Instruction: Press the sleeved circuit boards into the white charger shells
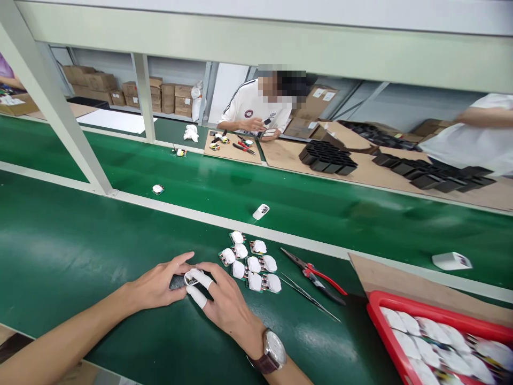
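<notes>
My left hand (160, 282) is closed around a small white plastic housing (186, 279), its oval open end facing right. A dark grey patch shows between the thumb and fingers; what it is I cannot tell. My right hand (226, 299) wears white finger cots and a wristwatch (274, 347). Its thumb and fingers pinch at the housing's open end, where small dark parts show inside. Just beyond the right hand lie several small circuit boards (254, 264) topped with white pads. Red-and-black needle-nose pliers (310, 271) and metal tweezers (308, 297) rest to their right.
A red tray (374, 315) of padded boards stands at front right beside cardboard (396, 275). White housings (261, 212) (452, 261) and a board (158, 189) lie on the green belt (208, 184). Across it, a person (260, 107) works near black cases (326, 158). A post (76, 117) rises left.
</notes>
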`<state>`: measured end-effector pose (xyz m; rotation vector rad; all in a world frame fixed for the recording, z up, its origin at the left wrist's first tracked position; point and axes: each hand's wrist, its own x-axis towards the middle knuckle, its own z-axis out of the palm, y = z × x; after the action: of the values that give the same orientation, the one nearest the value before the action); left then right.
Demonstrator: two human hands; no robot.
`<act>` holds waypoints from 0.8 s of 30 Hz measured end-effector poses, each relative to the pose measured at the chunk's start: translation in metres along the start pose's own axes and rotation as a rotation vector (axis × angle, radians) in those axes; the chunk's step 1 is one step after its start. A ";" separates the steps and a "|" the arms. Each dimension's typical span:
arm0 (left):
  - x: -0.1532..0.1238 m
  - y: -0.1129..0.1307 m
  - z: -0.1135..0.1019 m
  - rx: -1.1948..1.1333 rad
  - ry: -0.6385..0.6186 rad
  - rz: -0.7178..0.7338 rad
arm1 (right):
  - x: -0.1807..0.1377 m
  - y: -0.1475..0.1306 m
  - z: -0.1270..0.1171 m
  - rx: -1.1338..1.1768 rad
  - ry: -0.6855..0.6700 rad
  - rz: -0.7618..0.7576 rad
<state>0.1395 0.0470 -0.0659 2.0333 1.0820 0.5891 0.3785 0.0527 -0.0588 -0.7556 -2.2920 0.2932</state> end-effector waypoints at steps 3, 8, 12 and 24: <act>0.000 -0.001 0.002 0.008 0.010 0.006 | 0.001 0.000 -0.003 -0.030 -0.048 -0.015; -0.001 -0.002 0.004 0.041 0.080 0.056 | -0.006 0.005 -0.001 0.034 -0.007 0.065; 0.000 -0.002 0.005 0.194 0.130 0.257 | -0.011 0.010 0.000 0.060 -0.056 0.085; 0.005 0.011 -0.005 0.255 0.233 0.394 | -0.008 0.011 -0.012 0.019 0.108 0.089</act>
<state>0.1440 0.0496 -0.0540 2.4748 0.9255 0.9476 0.3969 0.0568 -0.0590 -0.8446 -2.1549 0.3071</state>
